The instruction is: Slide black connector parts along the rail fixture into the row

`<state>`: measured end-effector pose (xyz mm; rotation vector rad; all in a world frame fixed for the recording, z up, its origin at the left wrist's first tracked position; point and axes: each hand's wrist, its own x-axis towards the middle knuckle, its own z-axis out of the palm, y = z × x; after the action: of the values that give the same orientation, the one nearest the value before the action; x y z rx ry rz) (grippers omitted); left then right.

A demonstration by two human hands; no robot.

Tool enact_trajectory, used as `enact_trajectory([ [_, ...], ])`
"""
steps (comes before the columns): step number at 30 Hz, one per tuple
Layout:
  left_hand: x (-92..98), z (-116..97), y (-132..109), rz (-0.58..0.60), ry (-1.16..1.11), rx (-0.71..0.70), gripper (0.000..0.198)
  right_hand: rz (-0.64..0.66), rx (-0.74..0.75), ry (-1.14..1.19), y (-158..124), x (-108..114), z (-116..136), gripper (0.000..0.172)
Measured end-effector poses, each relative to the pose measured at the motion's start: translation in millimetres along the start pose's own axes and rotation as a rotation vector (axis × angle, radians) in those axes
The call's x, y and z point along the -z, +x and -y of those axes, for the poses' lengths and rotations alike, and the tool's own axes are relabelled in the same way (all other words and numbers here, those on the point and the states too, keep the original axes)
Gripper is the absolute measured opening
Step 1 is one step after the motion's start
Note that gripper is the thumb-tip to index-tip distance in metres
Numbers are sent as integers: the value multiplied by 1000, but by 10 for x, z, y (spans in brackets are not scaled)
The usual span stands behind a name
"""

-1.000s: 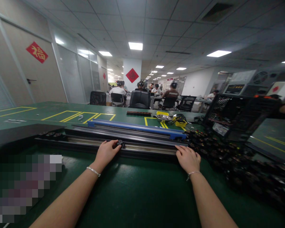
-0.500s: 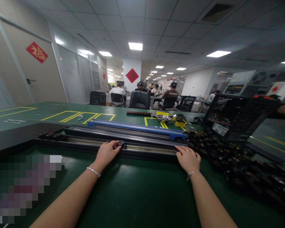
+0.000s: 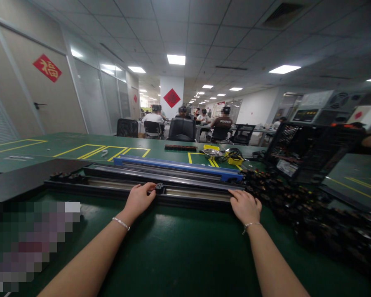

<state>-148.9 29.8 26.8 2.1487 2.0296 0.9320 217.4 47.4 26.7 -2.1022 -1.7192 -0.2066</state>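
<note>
A long black rail [image 3: 191, 194] with a pale metal channel lies across the green table [image 3: 179, 251] in front of me. My left hand [image 3: 139, 199] rests on its middle, fingers curled, the fingertips touching a small black part [image 3: 159, 189] that sits in the channel. My right hand [image 3: 245, 205] lies on the rail's right end, fingers closed round its edge. Behind this rail lie a grey rail and a blue one [image 3: 176, 165].
A heap of small black parts [image 3: 312, 214] fills the table to my right. A black crate [image 3: 309, 152] stands behind the heap. A yellow tray with a metal bowl [image 3: 213, 152] sits farther back. Other people sit at distant tables. A blurred patch covers the lower left.
The small black part under my left fingertips has slid slightly to the right along the channel. My right hand has not moved.
</note>
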Motion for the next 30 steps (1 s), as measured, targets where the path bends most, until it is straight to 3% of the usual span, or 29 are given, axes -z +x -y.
enact_trajectory([
  [30,-26,-116,-46,50,-43,-158,29,11,11,-24,-4,7,1,44],
])
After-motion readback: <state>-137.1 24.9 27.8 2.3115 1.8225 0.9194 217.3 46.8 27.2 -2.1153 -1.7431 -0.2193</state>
